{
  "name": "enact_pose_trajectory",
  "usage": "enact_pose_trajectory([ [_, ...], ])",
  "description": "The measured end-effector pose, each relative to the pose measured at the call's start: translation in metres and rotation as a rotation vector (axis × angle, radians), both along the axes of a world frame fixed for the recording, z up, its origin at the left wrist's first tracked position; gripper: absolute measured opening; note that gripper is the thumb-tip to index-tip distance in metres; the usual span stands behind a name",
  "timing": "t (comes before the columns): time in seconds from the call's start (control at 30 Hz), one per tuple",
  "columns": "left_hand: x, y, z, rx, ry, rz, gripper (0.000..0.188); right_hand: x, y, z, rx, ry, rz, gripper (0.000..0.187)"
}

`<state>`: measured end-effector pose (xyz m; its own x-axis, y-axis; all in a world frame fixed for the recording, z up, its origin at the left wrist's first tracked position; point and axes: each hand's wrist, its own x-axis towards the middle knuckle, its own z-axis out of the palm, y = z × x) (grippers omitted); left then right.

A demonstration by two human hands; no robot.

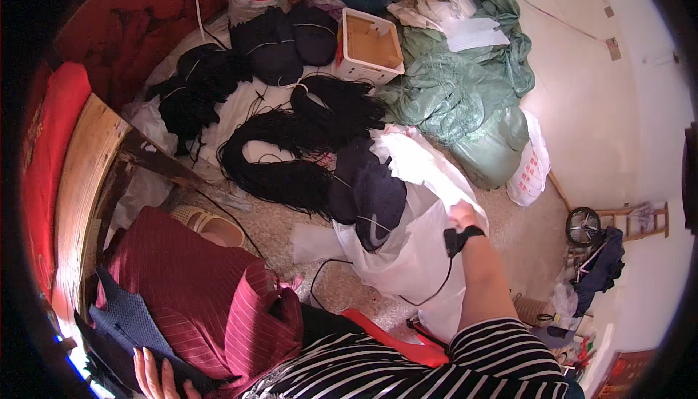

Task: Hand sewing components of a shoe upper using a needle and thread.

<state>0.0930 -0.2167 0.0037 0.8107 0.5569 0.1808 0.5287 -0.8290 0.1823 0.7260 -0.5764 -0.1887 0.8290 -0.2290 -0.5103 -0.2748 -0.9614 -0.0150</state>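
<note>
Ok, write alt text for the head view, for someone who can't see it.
A person's right hand holds the edge of a white plastic bag beside looped black cord, while the left hand touches dark cloth. Beyond are a white rectangular plastic basket and crumpled green sheeting.

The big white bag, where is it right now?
In the head view, the big white bag is just right of centre, with the right hand at its upper right edge and a dark bundle at its upper left.

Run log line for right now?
right hand: holding rim of white bag | left hand: on dark fabric | dark bundle: at bag's opening
</note>
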Motion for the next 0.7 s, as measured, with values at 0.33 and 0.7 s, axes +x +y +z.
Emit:
enact_pose_trajectory([
  [0.33, 0.000, 0.008, 0.000, -0.045, -0.031, -0.004, 0.035, -0.119, 0.208, -0.072, 0.206, -0.204, 0.964, 0.028],
  [0.7, 0.000, 0.001, 0.004, -0.062, -0.015, 0.071, 0.039, -0.153, 0.366, -0.148, 0.411, -0.039, 1.033, 0.026],
])
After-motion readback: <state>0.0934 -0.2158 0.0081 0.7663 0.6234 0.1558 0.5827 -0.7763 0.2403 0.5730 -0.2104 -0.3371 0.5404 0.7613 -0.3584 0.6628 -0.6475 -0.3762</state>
